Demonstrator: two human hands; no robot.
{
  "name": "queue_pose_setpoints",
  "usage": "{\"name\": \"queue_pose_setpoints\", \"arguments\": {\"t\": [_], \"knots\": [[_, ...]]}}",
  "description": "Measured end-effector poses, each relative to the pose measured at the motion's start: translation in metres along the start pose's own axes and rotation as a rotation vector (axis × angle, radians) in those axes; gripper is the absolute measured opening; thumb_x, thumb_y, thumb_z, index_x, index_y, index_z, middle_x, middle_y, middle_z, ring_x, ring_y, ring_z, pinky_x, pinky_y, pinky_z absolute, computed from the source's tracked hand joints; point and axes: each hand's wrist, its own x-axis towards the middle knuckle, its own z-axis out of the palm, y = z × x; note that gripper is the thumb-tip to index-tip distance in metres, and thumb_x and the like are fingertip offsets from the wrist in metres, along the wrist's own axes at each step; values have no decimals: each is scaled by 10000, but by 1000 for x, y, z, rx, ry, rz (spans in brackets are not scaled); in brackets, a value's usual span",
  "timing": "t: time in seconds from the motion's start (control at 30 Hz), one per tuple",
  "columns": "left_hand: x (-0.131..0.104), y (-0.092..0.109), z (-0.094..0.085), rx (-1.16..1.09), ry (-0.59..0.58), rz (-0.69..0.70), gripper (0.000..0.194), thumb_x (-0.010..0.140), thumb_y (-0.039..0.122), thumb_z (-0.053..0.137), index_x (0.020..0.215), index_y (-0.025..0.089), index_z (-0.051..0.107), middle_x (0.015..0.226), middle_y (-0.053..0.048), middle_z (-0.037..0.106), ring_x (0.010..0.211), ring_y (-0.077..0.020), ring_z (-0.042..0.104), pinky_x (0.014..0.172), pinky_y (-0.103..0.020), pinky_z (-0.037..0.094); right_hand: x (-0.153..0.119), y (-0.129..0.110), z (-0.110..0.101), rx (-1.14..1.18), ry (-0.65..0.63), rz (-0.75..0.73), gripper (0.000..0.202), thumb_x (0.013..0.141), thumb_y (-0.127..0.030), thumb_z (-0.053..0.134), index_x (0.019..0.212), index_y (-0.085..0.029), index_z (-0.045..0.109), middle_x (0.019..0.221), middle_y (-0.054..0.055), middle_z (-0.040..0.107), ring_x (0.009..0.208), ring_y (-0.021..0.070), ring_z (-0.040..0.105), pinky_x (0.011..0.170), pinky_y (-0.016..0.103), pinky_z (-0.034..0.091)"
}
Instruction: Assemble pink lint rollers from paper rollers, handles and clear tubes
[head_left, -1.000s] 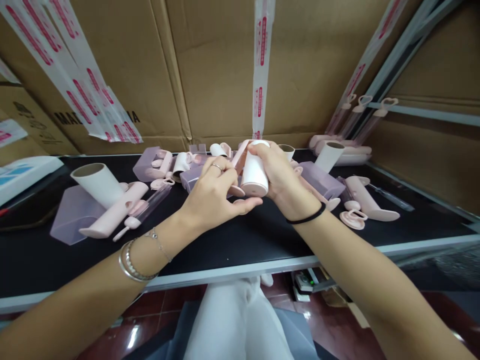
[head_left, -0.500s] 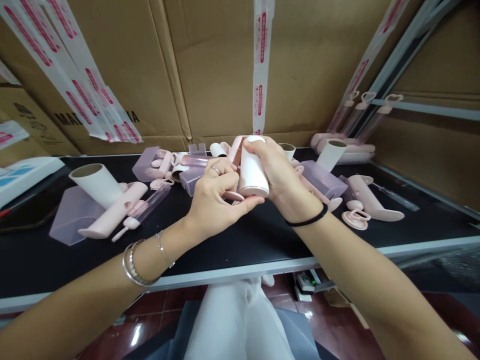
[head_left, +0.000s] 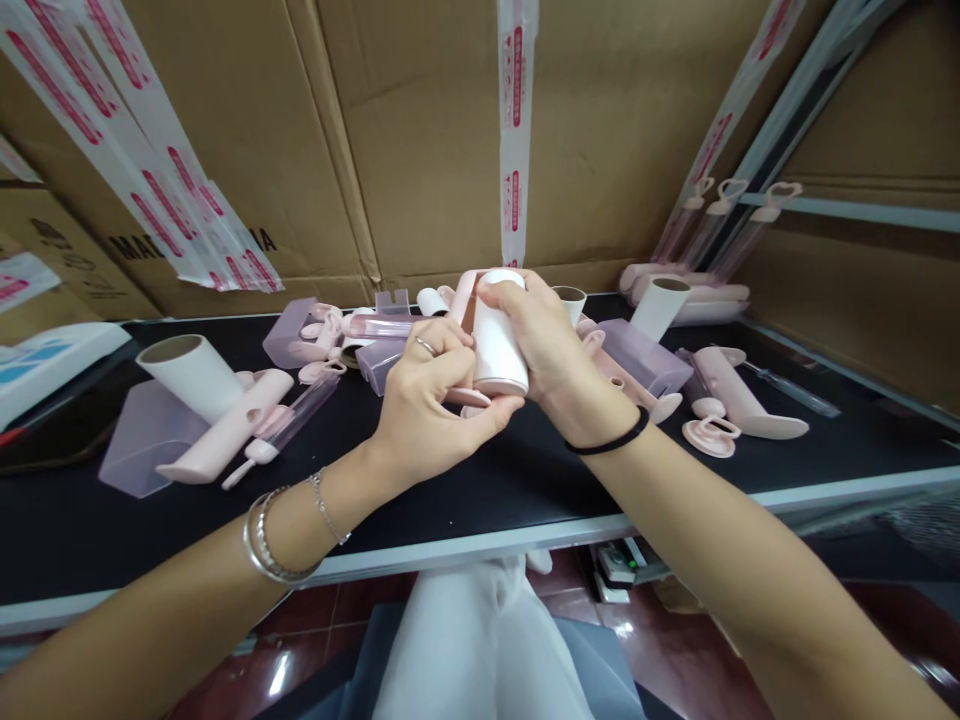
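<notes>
A white cylinder [head_left: 499, 340] is gripped by my right hand [head_left: 559, 360], the thumb lying across its upper part. My left hand [head_left: 431, 395] pinches a flat pink piece [head_left: 466, 397] beside the cylinder's lower end, with its thumb below that end. A curved pink part [head_left: 463, 295] stands just behind the cylinder, partly hidden by my hands. Right of my hands lie a translucent lilac box [head_left: 645, 358] and a white tube [head_left: 660, 308]. On the left, another white tube [head_left: 187, 375] leans on a lilac box [head_left: 146, 435] near a pink holder [head_left: 229, 430].
The black table [head_left: 360, 510] has a pale front edge [head_left: 480, 548]. Cardboard [head_left: 427, 150] rises behind it. At the back right stand several pink pieces with heart-shaped tops [head_left: 727, 197]. A white device [head_left: 56, 370] sits at far left, a metal shelf frame [head_left: 855, 217] at right.
The cylinder and my right hand have shifted slightly left. The cylinder's end face, seen before, is now mostly turned out of sight. My left hand keeps its pinch on the pink piece.
</notes>
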Motion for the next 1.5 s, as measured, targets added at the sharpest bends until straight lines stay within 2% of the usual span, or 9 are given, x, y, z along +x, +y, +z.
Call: {"name": "queue_pose_setpoints", "arguments": {"t": [0.1, 0.2, 0.37, 0.5, 0.67, 0.9, 1.0, 1.3, 1.5], "knots": [[-2, -1, 3, 30, 27, 35, 335, 685, 159, 776, 723, 206, 446, 853, -16, 502, 1003, -223, 590, 859, -406, 540, 1, -1, -2, 66, -33, 2, 136, 674, -204, 531, 726, -234, 410, 627, -27, 516, 582, 141, 559, 561, 309, 499], [-5, -1, 7, -42, 73, 62, 476, 684, 142, 781, 977, 232, 417, 1040, -59, 500, 1083, -233, 585, 914, -447, 546, 1, -2, -3, 90, -76, -6, 144, 665, -190, 527, 732, -235, 407, 639, -28, 519, 586, 133, 557, 557, 297, 503], [-8, -1, 6, 48, -20, 66, 857, 624, 313, 859, 1285, 184, 329, 1341, -211, 425, 1335, -343, 417, 1080, -558, 424, -1, 2, 0, 112, 117, 70, 298, 664, -202, 594, 885, -243, 398, 778, -30, 551, 678, 141, 603, 600, 303, 537], [-9, -2, 1, 78, -125, -15, 882, 709, 355, 803, 1410, 182, 297, 1445, -194, 435, 1373, -327, 411, 1138, -507, 379, -8, 5, 4, 74, 232, -77, 357, 708, -260, 631, 969, -256, 388, 936, -8, 565, 808, 141, 624, 711, 303, 547], [-9, -5, -2, 52, -98, 66, 844, 767, 290, 755, 1461, 205, 282, 1483, -153, 424, 1410, -297, 365, 1174, -461, 343, -19, 6, 5, -20, 201, -262, 394, 785, -360, 614, 1083, -298, 363, 1103, 22, 547, 989, 179, 624, 826, 344, 538], [-11, -8, 0, -58, -64, 31, 861, 765, 214, 699, 1487, 255, 232, 1527, -100, 369, 1410, -292, 367, 1195, -471, 335, -24, 9, 6, -50, 148, -355, 433, 810, -481, 580, 1153, -368, 341, 1210, 23, 530, 1115, 239, 597, 756, 363, 539], [-14, -7, 1, -66, -62, -6, 892, 766, 222, 695, 1496, 304, 189, 1540, -62, 359, 1403, -273, 385, 1200, -478, 336, -24, 9, 9, -19, 151, -355, 402, 813, -447, 573, 1122, -356, 333, 1168, 20, 559, 1106, 239, 612, 767, 365, 535], [-11, 3, -2, 32, 20, 143, 834, 770, 164, 693, 1476, 218, 251, 1473, -122, 437, 1391, -261, 402, 1182, -462, 372, -24, 5, 12, 129, 108, -274, 352, 816, -396, 543, 1074, -331, 313, 1113, 22, 605, 1117, 229, 620, 741, 361, 545], [-12, 3, -1, -4, 197, 145, 946, 697, 242, 782, 1477, 264, 247, 1431, -103, 353, 1336, -297, 416, 1114, -517, 456, -31, -4, 12, 160, 2, -417, 267, 864, -347, 497, 1080, -334, 342, 1195, 21, 561, 1051, 222, 651, 794, 399, 557]]}}
